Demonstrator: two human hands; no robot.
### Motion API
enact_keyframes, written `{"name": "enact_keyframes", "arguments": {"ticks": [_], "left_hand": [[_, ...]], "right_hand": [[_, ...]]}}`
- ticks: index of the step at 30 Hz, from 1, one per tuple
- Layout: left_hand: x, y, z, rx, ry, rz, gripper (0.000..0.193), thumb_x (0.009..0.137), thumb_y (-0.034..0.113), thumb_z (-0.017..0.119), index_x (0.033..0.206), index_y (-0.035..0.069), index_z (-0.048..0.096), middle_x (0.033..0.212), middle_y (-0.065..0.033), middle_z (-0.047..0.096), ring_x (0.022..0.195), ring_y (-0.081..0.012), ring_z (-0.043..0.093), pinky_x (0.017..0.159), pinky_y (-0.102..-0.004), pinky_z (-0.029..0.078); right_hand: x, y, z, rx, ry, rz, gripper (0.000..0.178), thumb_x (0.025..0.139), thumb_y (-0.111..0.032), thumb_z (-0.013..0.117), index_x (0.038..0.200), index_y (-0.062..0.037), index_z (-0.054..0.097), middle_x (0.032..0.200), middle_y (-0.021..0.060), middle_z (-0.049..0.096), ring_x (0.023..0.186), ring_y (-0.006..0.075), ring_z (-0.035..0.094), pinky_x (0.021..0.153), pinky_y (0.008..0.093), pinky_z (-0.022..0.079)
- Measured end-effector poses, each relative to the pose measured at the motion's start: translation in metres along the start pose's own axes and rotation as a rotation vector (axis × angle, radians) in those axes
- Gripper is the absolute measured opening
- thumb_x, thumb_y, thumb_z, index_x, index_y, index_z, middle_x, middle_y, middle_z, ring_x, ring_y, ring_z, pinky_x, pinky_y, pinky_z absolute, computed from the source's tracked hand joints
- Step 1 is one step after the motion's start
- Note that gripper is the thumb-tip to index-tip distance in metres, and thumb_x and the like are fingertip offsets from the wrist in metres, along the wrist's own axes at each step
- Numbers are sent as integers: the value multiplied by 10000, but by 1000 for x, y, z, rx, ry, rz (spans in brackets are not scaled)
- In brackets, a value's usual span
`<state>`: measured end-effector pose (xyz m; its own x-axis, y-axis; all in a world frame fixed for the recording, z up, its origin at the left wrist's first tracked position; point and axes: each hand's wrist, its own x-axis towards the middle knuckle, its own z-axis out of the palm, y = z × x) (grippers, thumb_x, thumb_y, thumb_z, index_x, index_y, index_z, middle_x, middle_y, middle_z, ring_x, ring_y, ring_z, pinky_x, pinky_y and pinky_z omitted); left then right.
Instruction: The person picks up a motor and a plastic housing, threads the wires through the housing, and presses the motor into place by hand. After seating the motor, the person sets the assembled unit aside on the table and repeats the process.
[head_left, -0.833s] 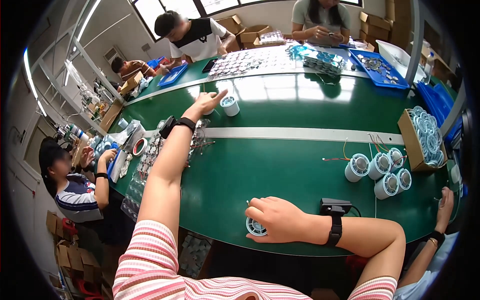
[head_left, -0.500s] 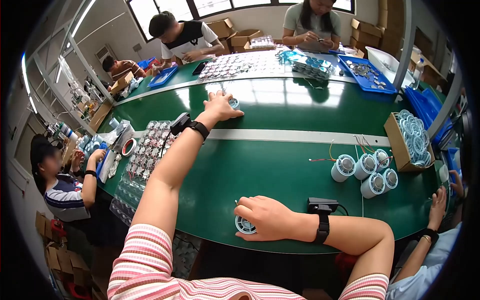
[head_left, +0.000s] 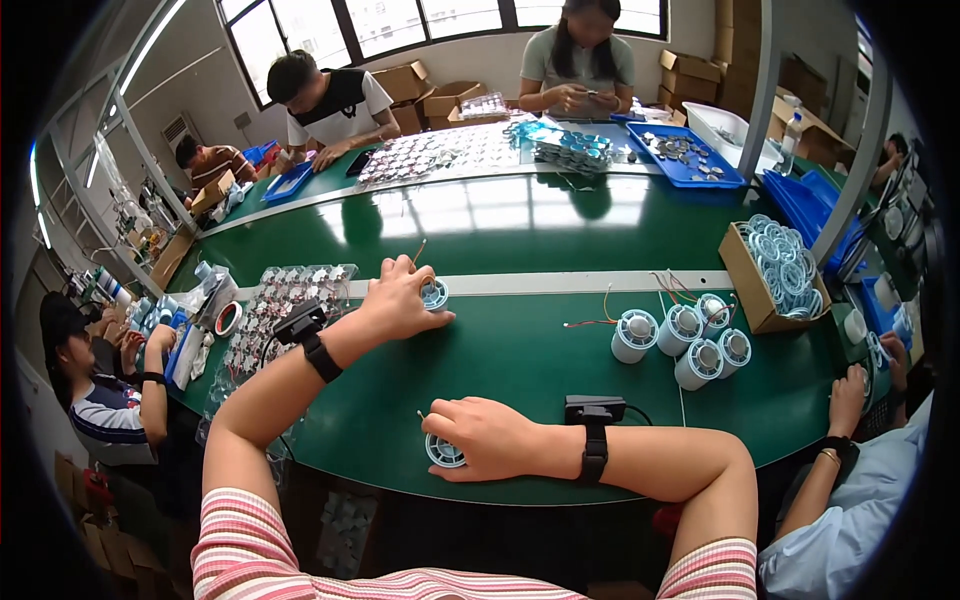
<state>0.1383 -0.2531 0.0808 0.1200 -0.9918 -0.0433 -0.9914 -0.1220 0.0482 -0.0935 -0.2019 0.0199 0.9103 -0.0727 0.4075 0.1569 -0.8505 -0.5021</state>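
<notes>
Far cylinder (head_left: 434, 293) held in the left hand (head_left: 405, 300), fingers curled about its side; a thin lead (head_left: 420, 252) was seen rising behind the fingers. Whether its base was touching the tabletop (head_left: 520, 350) could not be told. Near cylinder (head_left: 443, 454) covered in part by the right hand (head_left: 478, 436), thumb and fingers wrapped round it, spoked face turned up, close to the tabletop's near edge. Black straps (head_left: 594, 452) worn on both wrists. To the left, clear trays (head_left: 285, 310) were noted, filled with small parts, with a tape roll (head_left: 228, 318) beside them. To the right, five pale-blue cylinders (head_left: 635, 338) were grouped upright, red leads trailing from some. Beyond these, a carton (head_left: 745, 283) was heaped with pale-blue rings (head_left: 785, 262). Across the tabletop, metal discs (head_left: 682, 150) were spread in a blue tray (head_left: 705, 184); co-workers were seated there.
</notes>
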Motion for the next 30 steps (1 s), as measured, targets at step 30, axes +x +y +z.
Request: {"name": "enact_keyframes", "arguments": {"ticks": [30], "left_hand": [[-193,-256,-27,367,224,-739,188,821,89,656,932,155,792,1135,-123,726,1068,-347,689,952,-522,497]], "right_hand": [[9,-12,-7,-58,121,-104,508,689,-164,884,1108,-56,619,1145,129,607,1018,347,619,869,448,527]]}}
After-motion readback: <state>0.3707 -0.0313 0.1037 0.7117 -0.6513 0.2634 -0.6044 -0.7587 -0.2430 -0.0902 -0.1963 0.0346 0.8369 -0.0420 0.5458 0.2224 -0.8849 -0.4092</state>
